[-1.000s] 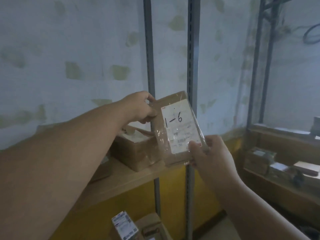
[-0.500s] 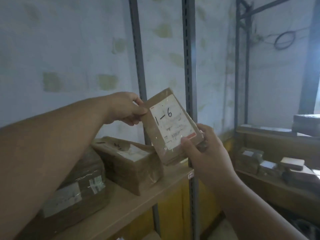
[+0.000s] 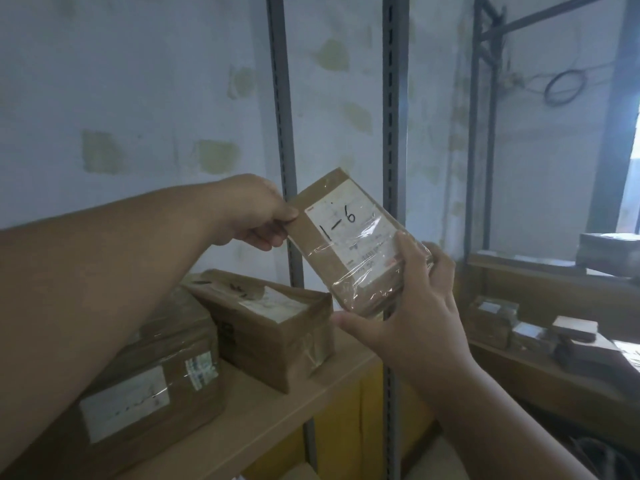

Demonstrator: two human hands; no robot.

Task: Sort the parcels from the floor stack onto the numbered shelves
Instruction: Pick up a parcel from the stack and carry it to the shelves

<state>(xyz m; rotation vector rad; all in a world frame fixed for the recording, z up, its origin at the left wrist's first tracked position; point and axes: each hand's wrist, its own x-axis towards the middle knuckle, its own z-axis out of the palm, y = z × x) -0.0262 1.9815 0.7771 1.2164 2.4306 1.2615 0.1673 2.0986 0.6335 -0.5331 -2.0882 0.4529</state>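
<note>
Your left hand (image 3: 254, 216) and right hand (image 3: 412, 306) still grip the taped parcel (image 3: 353, 244) marked 1-6, now lifted slightly; two boxes (image 3: 270, 327) sit on the wooden shelf (image 3: 277, 420).

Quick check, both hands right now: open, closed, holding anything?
Left hand: pinches the top corner of the parcel marked 1-6.
Right hand: grips the same parcel's lower end, held in the air.
</note>
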